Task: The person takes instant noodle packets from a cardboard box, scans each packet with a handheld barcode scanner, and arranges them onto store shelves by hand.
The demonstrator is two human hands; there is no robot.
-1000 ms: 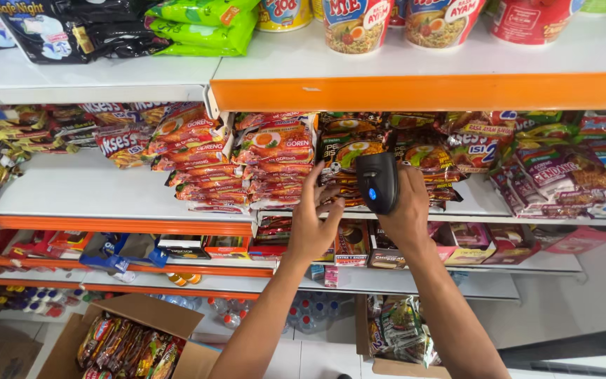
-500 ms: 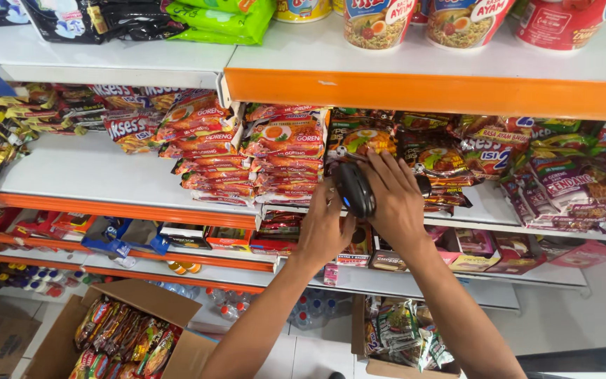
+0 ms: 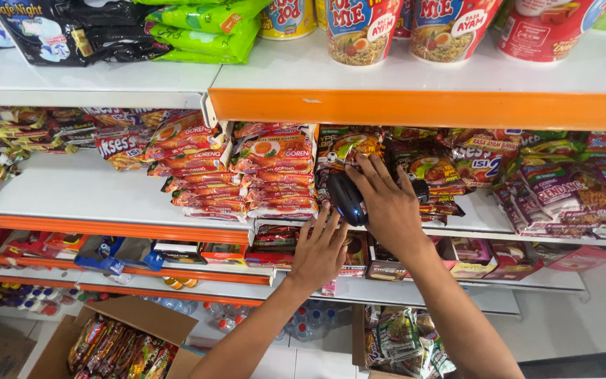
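Right hand [image 3: 387,207] wraps a dark handheld scanner [image 3: 347,198], aimed at noodle packets [image 3: 275,172] on the middle shelf [image 3: 85,193]. Left hand [image 3: 319,249], fingers spread, touches the shelf edge below. Scanning step; next needs steady aim.

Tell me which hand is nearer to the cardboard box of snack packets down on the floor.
Left. The left hand hangs above and right of the cardboard box; the right hand, holding the black scanner, is higher and farther right.

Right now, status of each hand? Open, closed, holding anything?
Left hand: open, fingers spread, holding nothing, at the shelf edge below the noodle packets.
Right hand: closed around a black handheld scanner.
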